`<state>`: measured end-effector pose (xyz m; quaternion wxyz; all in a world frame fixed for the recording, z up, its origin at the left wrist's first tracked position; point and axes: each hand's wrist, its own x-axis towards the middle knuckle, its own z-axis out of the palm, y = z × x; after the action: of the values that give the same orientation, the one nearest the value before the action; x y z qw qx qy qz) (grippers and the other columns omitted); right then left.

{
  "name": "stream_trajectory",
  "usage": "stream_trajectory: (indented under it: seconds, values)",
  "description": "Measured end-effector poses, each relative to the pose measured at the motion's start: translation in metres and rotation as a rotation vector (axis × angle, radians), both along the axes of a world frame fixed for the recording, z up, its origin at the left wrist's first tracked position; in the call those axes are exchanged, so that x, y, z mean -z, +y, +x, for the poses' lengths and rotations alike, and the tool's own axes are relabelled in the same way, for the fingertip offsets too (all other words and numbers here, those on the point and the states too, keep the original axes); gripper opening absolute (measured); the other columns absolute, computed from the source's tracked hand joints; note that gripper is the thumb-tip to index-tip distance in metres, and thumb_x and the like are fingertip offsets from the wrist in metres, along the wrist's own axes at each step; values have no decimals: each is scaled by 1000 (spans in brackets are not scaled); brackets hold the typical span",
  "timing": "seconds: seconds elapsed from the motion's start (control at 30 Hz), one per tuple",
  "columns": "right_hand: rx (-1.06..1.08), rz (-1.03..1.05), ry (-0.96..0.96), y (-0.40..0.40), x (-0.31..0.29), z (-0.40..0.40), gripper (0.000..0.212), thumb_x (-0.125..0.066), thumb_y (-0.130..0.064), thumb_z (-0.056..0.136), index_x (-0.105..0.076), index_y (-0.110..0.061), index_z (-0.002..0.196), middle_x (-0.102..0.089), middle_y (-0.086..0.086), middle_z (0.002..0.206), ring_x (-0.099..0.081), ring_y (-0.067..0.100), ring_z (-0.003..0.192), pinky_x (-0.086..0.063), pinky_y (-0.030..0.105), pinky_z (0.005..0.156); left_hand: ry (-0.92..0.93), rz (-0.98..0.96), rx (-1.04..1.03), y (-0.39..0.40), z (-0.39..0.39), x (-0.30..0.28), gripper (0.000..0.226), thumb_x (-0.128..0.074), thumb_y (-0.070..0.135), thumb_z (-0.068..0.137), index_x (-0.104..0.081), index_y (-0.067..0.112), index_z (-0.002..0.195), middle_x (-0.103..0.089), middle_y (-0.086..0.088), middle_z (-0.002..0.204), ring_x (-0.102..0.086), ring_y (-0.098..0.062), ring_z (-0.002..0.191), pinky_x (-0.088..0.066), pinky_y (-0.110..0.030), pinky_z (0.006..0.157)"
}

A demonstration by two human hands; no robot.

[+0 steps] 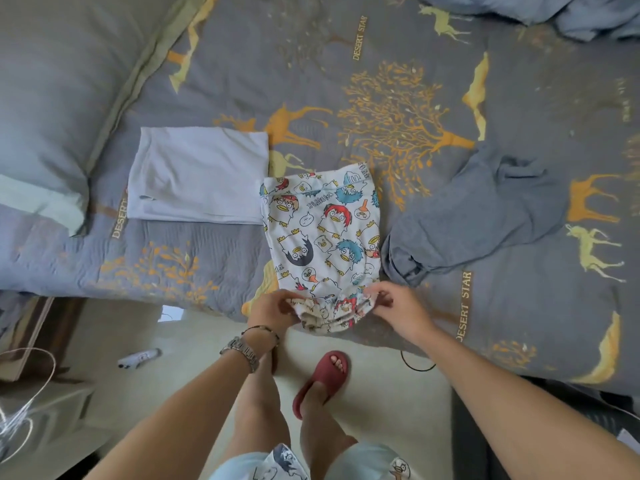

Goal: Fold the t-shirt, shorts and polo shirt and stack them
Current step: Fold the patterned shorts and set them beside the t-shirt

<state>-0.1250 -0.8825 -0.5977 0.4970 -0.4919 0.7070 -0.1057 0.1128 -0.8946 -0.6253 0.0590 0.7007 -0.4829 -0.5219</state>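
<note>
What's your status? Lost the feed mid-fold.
Left hand and right hand pinch the near edge of the printed shorts. Folded white shirt left, grey shirt unfolded right. Nothing blocking.

Pillow (45, 109) top-left on bed; red slipper (323, 379) on floor.

head cam | looks steeply down, forward | over bed (450, 81) edge | wide-angle, near
</note>
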Motion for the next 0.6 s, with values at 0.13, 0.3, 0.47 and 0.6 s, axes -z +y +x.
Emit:
stream_trajectory:
  seconds: [0.13,0.3,0.47,0.6]
  values:
    - [-9,-134,60,-43,-13,3,28,-71,-9,78,-65,-10,106,-53,3,97,-52,9,83,-39,15,78,-60,-182,-18,-38,10,-7,7,-70,15,76,-63,13,74,-54,0,67,-52,-19,73,-35,-24,59]
    - [5,-251,125,-114,-8,12,24,-66,-20,83,-64,-9,104,-54,3,107,-49,18,103,-41,30,91,-53,-315,-69,-105,18,-4,17,-68,21,79,-68,5,86,-49,-3,89,-49,-20,86,-37,-27,74]
    - [106,-272,160,-177,11,32,14,-62,-17,86,-63,-7,95,-68,20,87,-61,38,80,-48,42,68,-41,-227,-144,-166,12,7,14,-63,24,82,-60,11,77,-53,4,64,-48,-16,68,-30,-25,52]
    - [92,-204,305,-210,41,38,27,-59,-25,89,-60,-10,111,-67,11,99,-62,29,91,-43,33,69,-107,-205,-104,-196,13,29,20,-61,25,83,-66,7,90,-65,-7,80,-54,-20,75,-37,-24,65]
